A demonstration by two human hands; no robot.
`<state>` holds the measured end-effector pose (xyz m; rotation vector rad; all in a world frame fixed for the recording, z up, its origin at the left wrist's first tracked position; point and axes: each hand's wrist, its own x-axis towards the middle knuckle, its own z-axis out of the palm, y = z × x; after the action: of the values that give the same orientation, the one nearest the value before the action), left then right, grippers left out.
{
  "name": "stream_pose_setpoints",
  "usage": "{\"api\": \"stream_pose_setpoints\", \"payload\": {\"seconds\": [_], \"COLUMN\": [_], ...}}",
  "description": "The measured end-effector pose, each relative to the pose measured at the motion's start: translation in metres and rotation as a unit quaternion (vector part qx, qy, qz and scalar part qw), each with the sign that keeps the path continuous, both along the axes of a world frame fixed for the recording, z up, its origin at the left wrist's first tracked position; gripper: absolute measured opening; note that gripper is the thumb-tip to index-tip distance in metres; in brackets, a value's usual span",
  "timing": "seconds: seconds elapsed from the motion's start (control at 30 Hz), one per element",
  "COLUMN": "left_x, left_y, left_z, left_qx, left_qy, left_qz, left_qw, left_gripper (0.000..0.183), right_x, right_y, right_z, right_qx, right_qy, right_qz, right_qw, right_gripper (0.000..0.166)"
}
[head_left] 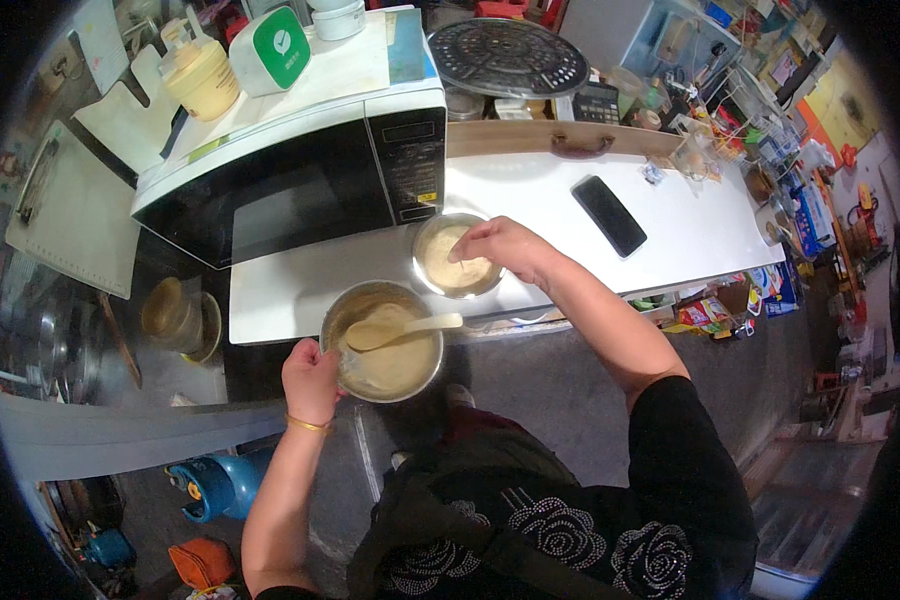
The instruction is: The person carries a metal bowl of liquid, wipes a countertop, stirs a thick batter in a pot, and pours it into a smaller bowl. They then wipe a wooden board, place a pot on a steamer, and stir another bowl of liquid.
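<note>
My left hand [313, 379] grips the rim of a metal bowl [436, 367] at the white counter's front edge. Pale, thick batter [397, 364] fills its lower part, and a pale spoon [386, 332] rests in it, the handle across the right rim. Behind and to the right, a smaller metal bowl [420, 266] stands on the counter with a pale yellowish powder [446, 262] in it. My right hand [495, 247] is over this bowl, thumb and fingertips drawn together at the powder. Whether it pinches any powder is hidden.
A microwave [292, 187] stands behind the bowls at the left. On the white counter [525, 187], a black phone [609, 216] lies at the right. A round perforated black tray [506, 56] sits beyond the wooden drawer front [495, 139]. Blue gas cylinders [217, 486] stand on the floor at the lower left.
</note>
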<state>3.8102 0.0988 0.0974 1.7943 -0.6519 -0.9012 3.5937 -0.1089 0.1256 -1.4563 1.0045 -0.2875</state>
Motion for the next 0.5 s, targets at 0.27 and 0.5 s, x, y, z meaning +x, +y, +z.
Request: {"api": "stream_pose_setpoints", "payload": {"seconds": [0.27, 0.5], "left_x": [0.004, -0.001], "left_y": [0.004, 0.017], "left_z": [-0.035, -0.027], "left_qx": [-0.019, -0.004], "left_qy": [-0.147, -0.055], "left_qz": [-0.038, -0.014], "left_qw": [0.988, 0.998], "left_gripper": [0.019, 0.021], "right_x": [0.03, 0.029], "right_y": [0.063, 0.087], "right_z": [0.013, 0.001], "right_qx": [-0.352, -0.459], "right_qy": [0.028, -0.028], "right_qz": [0.209, 0.233], "right_qw": [0.912, 0.857], "right_gripper": [0.014, 0.028]}}
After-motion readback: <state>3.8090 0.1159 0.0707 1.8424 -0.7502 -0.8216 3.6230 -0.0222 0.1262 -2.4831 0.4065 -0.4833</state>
